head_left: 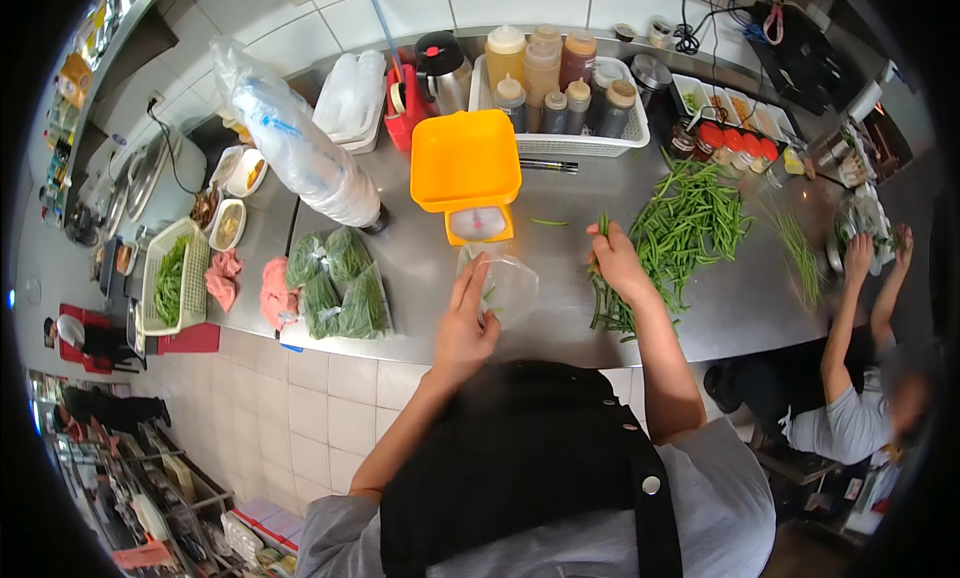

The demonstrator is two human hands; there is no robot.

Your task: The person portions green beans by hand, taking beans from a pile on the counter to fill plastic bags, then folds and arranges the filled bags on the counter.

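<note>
My left hand (464, 323) is closed on a clear plastic bag (518, 286) in front of the yellow kitchen scale (466, 163). A few green pieces show inside the bag. To the right, my right hand (622, 266) grips some green beans, their ends sticking out past the fingers. It is at the left edge of a large loose pile of green beans (697, 213) on the steel counter (555, 328). One single bean (549, 222) lies between the scale and this hand. Several filled bags of green beans (336, 286) sit left of my left hand.
Behind the scale stands a white basket (570, 146) of sauce bottles. A tall wrapped stack of cups (300, 143) rises at the left, near pink cloths (278, 293). Another person's hands (858, 258) work at the right end, beside thin green stalks (797, 248).
</note>
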